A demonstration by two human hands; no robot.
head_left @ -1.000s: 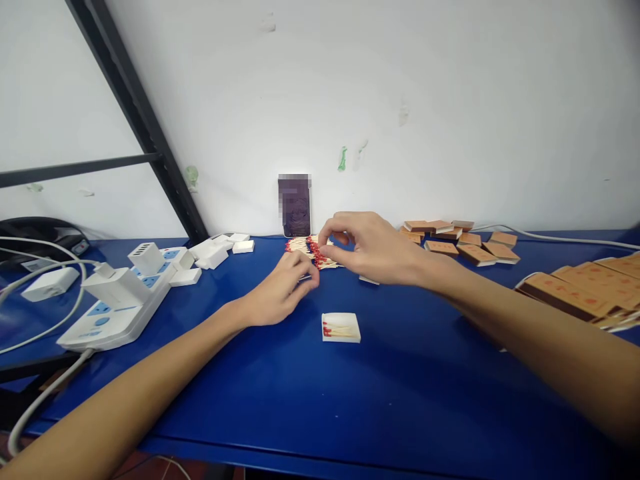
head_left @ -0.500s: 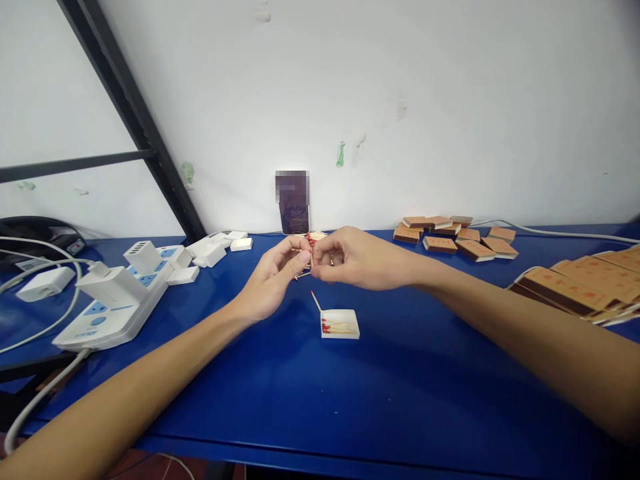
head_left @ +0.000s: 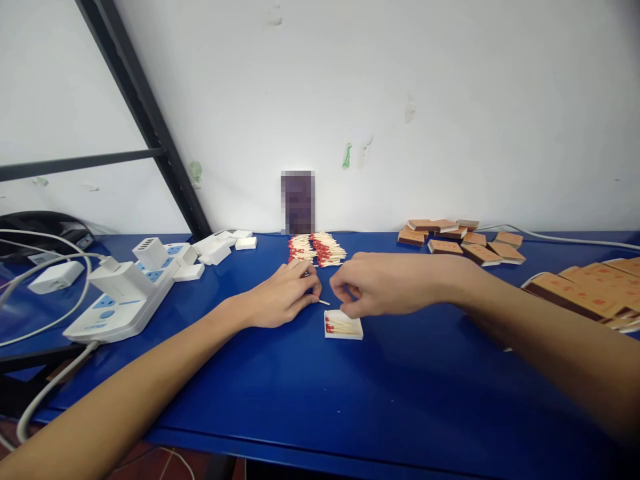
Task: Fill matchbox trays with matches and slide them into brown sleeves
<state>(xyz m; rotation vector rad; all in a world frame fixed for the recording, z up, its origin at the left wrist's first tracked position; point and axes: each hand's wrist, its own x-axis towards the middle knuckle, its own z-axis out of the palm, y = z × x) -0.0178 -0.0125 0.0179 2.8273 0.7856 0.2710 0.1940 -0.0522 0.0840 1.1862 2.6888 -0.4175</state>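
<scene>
A small white matchbox tray (head_left: 344,335) lies on the blue table, with several red-tipped matches (head_left: 342,327) inside, their heads to the left. My left hand (head_left: 287,293) is just left of and beyond the tray, fingers pinched on a match (head_left: 325,303) whose pale stick shows past the fingertips. Over the tray's far right edge is my right hand (head_left: 370,285), its fingers curled together. Whatever they hold, if anything, is hidden. Beyond both hands, red-headed matches lie in two piles, a left pile (head_left: 301,248) and a right pile (head_left: 330,250).
A phone (head_left: 299,203) leans on the wall behind the piles. White trays (head_left: 216,251) and a power strip (head_left: 125,313) with chargers lie left. Orange-brown matchbox sleeves (head_left: 480,253) lie at the back right, with larger packs (head_left: 580,287) nearer.
My hands have parted and come nearer, uncovering the match piles. The loose match leaning at the tray's corner is now at my left fingertips. My right hand has moved down to the tray.
</scene>
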